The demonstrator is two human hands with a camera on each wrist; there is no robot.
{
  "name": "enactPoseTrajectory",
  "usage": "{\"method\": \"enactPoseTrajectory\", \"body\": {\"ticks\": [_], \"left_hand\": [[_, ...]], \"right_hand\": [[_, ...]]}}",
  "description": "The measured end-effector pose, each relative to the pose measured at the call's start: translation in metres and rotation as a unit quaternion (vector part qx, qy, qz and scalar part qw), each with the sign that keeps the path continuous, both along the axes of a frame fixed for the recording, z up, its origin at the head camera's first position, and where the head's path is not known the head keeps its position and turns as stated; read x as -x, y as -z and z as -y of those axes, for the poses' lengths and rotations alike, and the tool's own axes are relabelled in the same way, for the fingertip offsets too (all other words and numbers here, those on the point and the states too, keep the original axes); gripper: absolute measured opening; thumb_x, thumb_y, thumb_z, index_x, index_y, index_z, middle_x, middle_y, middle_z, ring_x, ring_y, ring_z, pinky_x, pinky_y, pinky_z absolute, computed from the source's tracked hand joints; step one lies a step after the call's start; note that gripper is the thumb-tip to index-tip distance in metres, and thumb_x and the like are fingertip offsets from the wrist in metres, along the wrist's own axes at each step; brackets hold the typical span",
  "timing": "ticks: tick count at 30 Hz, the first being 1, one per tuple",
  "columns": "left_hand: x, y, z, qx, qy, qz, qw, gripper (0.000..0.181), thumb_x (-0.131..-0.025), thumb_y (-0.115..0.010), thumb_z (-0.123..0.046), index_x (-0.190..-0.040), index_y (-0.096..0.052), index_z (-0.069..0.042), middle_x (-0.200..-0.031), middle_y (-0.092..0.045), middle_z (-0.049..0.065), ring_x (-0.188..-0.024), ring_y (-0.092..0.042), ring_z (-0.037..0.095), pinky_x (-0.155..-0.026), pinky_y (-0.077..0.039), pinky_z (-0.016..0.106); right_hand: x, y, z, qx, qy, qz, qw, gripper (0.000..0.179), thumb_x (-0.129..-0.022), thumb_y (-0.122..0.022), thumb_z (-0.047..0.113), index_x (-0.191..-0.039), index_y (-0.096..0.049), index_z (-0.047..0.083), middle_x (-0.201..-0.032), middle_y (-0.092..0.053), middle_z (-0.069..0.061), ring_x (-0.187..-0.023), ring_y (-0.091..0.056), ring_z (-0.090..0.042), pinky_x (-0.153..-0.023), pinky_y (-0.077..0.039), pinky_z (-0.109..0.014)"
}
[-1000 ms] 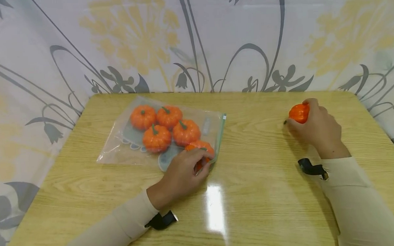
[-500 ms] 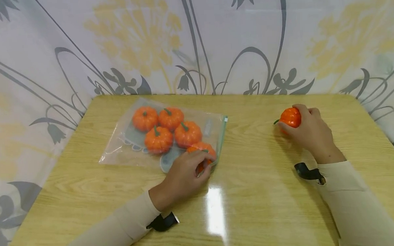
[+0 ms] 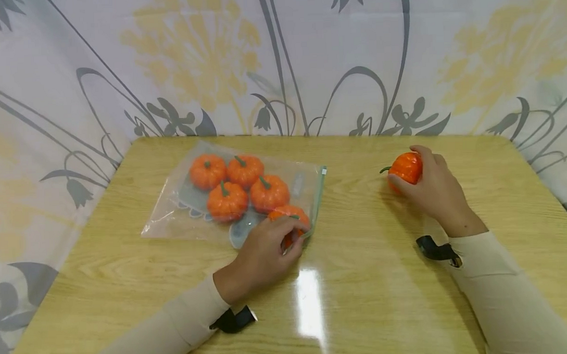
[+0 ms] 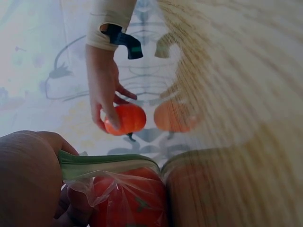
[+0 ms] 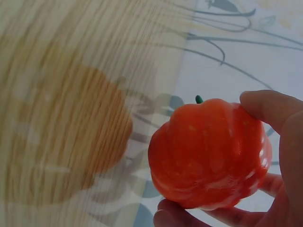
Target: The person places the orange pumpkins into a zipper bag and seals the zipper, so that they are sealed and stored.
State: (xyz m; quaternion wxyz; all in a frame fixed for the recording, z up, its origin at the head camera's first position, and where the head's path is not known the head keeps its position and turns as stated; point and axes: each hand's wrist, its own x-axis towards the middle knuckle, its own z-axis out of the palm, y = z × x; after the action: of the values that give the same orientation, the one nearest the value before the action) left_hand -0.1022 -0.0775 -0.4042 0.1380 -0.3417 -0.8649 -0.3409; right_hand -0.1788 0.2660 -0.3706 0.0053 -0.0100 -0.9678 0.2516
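Observation:
My right hand (image 3: 436, 192) grips a small orange toy pumpkin (image 3: 404, 168) from its right side, thumb and fingers around it. Its green stem points left in the head view. The left wrist view shows this pumpkin (image 4: 127, 119) apart from its reflection, so it is off the tabletop. A clear zip bag (image 3: 182, 225) with a green zip edge (image 3: 319, 191) lies flat to the left. My left hand (image 3: 263, 256) pinches the bag at its near corner by the zip edge (image 4: 109, 165). Several orange pumpkins (image 3: 227, 201) are inside; one (image 3: 291, 216) lies beside the left fingers, partly hidden.
The glossy wood-grain table (image 3: 362, 289) reflects a bright light strip. A patterned white cloth (image 3: 307, 56) hangs behind its far edge and along the left. Black straps (image 3: 438, 248) sit on both wrists over beige sleeves.
My right hand has moved left with the pumpkin, closer to the bag, and the pumpkin's stem has come into fuller view. My left hand and the bag have stayed put.

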Motion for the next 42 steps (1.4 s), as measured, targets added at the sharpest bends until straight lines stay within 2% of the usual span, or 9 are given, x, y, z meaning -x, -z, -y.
{"method": "enactPoseTrajectory", "body": {"ticks": [4,11,15,22,27,32,37,42], "left_hand": [[0.0,0.0,0.0,-0.002,-0.001,0.001,1.0,0.014,-0.089,-0.065,-0.009,-0.102,-0.07,-0.013,-0.075,-0.057,-0.008,-0.064,-0.046,0.003,-0.065,-0.04,0.02],[-0.001,0.002,0.0,-0.001,0.003,0.01,0.9999,0.014,-0.09,-0.065,-0.01,-0.103,-0.07,-0.012,-0.076,-0.057,-0.007,-0.065,-0.046,0.003,-0.065,-0.04,0.019],[0.0,0.001,0.0,-0.007,0.003,0.006,1.0,0.014,-0.09,-0.065,-0.01,-0.103,-0.069,-0.012,-0.076,-0.057,-0.007,-0.064,-0.046,0.003,-0.065,-0.04,0.02],[-0.002,0.002,0.001,-0.001,0.005,0.009,0.9999,0.015,-0.09,-0.064,-0.009,-0.103,-0.069,-0.011,-0.075,-0.057,-0.007,-0.064,-0.047,0.003,-0.066,-0.04,0.02],[-0.001,0.001,0.0,-0.003,0.0,0.002,1.0,0.014,-0.09,-0.064,-0.01,-0.103,-0.069,-0.013,-0.075,-0.056,-0.008,-0.065,-0.046,0.003,-0.066,-0.04,0.021],[-0.002,0.003,0.0,-0.001,0.002,0.008,1.0,0.015,-0.089,-0.064,-0.009,-0.103,-0.07,-0.012,-0.075,-0.057,-0.008,-0.064,-0.045,0.002,-0.065,-0.04,0.02],[0.0,0.001,0.0,-0.007,0.002,0.004,1.0,0.015,-0.089,-0.064,-0.009,-0.103,-0.069,-0.012,-0.076,-0.058,-0.007,-0.065,-0.046,0.002,-0.065,-0.04,0.02],[-0.001,0.0,0.0,-0.008,0.001,0.012,0.9999,0.015,-0.089,-0.065,-0.009,-0.103,-0.07,-0.011,-0.075,-0.057,-0.007,-0.064,-0.046,0.002,-0.065,-0.04,0.02]], "right_hand": [[-0.002,0.0,0.006,0.011,-0.012,-0.01,0.9998,0.089,-0.092,-0.061,0.056,-0.159,-0.022,0.013,-0.143,-0.033,-0.036,-0.114,-0.05,-0.055,-0.091,-0.046,-0.07],[-0.006,0.002,0.014,0.03,-0.024,-0.019,0.9991,0.084,-0.091,-0.065,0.051,-0.153,-0.029,0.006,-0.144,-0.034,-0.033,-0.11,-0.051,-0.049,-0.09,-0.049,-0.064],[-0.006,0.002,0.019,0.06,-0.03,-0.039,0.997,0.085,-0.09,-0.07,0.045,-0.15,-0.028,0.001,-0.142,-0.035,-0.031,-0.111,-0.049,-0.045,-0.091,-0.049,-0.061],[-0.006,0.003,0.027,0.121,-0.049,-0.047,0.9904,0.086,-0.086,-0.077,0.034,-0.144,-0.026,-0.005,-0.139,-0.04,-0.029,-0.12,-0.048,-0.044,-0.1,-0.045,-0.062],[-0.01,0.001,0.033,0.117,-0.066,-0.032,0.9904,0.088,-0.086,-0.076,0.043,-0.145,-0.027,-0.001,-0.139,-0.043,-0.027,-0.118,-0.051,-0.042,-0.098,-0.047,-0.06],[-0.016,0.001,0.042,0.12,-0.093,-0.008,0.9884,0.09,-0.087,-0.075,0.046,-0.149,-0.028,0.002,-0.145,-0.042,-0.025,-0.124,-0.05,-0.042,-0.099,-0.048,-0.06],[-0.017,0.003,0.049,0.105,-0.133,-0.031,0.985,0.083,-0.088,-0.076,0.039,-0.15,-0.035,0.003,-0.148,-0.042,-0.023,-0.127,-0.048,-0.04,-0.097,-0.05,-0.058],[-0.02,0.006,0.056,0.083,-0.158,-0.036,0.9833,0.077,-0.088,-0.076,0.035,-0.148,-0.04,0.005,-0.143,-0.045,-0.022,-0.117,-0.052,-0.035,-0.089,-0.052,-0.051]]}}
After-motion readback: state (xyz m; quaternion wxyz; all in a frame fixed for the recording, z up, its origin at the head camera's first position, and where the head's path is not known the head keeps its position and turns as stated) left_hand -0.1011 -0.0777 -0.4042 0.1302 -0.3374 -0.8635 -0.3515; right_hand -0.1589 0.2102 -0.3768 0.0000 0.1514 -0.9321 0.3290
